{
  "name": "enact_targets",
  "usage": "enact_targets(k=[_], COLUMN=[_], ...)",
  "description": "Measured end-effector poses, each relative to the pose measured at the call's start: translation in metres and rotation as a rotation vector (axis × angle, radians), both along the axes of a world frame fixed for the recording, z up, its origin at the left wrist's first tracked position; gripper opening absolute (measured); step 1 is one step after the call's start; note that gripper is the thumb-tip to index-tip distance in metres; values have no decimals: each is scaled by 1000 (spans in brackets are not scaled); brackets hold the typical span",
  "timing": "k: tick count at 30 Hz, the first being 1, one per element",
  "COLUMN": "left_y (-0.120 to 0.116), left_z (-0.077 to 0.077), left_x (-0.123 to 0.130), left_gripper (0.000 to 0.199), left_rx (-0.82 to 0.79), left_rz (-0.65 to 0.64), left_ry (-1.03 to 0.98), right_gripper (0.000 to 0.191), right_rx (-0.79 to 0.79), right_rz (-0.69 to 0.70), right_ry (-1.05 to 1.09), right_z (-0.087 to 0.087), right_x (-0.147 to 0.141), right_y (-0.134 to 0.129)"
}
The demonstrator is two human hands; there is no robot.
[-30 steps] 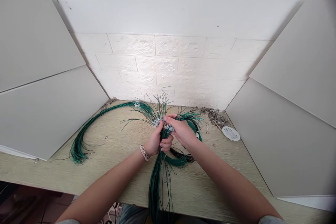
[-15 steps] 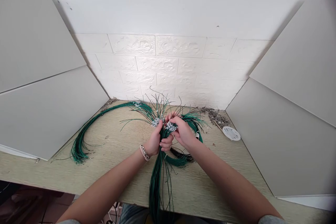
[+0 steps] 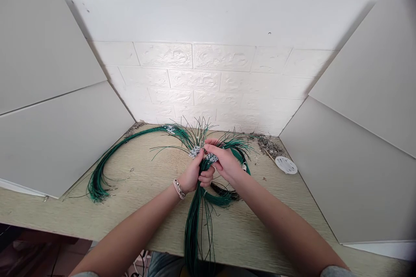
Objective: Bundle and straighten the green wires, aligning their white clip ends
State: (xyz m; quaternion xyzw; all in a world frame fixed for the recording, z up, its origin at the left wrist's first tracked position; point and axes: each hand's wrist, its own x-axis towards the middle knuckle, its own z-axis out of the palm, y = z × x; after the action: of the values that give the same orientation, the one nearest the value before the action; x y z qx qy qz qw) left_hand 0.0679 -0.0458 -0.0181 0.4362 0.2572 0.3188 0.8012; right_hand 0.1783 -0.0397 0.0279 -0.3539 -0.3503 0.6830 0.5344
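The left hand (image 3: 191, 178) is clamping the wires (image 3: 191, 229) mid-bench; the right hand (image 3: 228, 165) is touching the white tips (image 3: 211, 157), its grip unclear. The wires are probably behaving light, limp and springy; best hold: just below the tips. Tails are overhanging the bench (image 3: 58, 216) edge; panels (image 3: 61, 138) are standing well apart, leaving sideways room.

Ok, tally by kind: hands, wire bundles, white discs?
Hands: 2 (left hand, right hand)
Wire bundles: 2 clear (left bundle, hanging bundle); looped wires too tangled to count
White disc: 1
Total counted: 5
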Motion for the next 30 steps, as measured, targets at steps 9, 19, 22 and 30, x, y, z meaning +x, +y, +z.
enact_targets(k=[9, 19, 22, 30], left_y=[0, 1, 1, 0], left_z=[-2, -3, -3, 2], left_x=[1, 0, 0, -2], left_gripper=[62, 63, 63, 68], left_rx=[-6, -3, 1, 45], left_rz=[42, 25, 16, -54], left_ry=[77, 71, 38, -72], right_gripper=[27, 20, 19, 13], right_rx=[-79, -91, -66, -103], right_rz=[14, 11, 20, -7], right_ry=[-181, -198, -188, -26], right_z=[-11, -13, -8, -6], right_x=[5, 6, 5, 1], right_y=[10, 12, 9, 8])
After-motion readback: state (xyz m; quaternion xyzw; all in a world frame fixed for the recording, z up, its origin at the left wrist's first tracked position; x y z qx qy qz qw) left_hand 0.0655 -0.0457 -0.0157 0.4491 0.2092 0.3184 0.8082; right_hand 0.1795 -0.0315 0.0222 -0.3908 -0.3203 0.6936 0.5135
